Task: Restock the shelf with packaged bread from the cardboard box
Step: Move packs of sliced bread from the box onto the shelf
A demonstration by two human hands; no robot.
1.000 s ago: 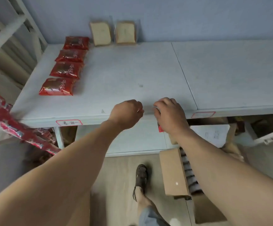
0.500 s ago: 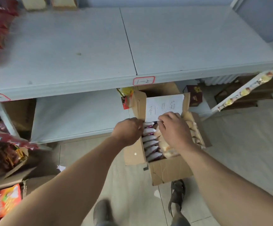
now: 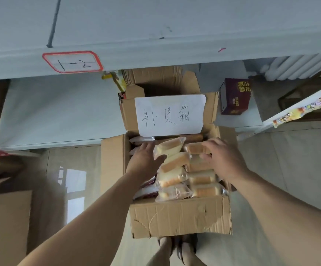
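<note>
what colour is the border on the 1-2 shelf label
Red, around a white label with black handwriting; the head view shows it.

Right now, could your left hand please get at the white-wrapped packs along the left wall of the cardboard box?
Probably yes. The left hand is already inside the cardboard box, pressing on a bread pack, and the white-wrapped packs lie uncovered just beside it, with the flaps open.
</note>
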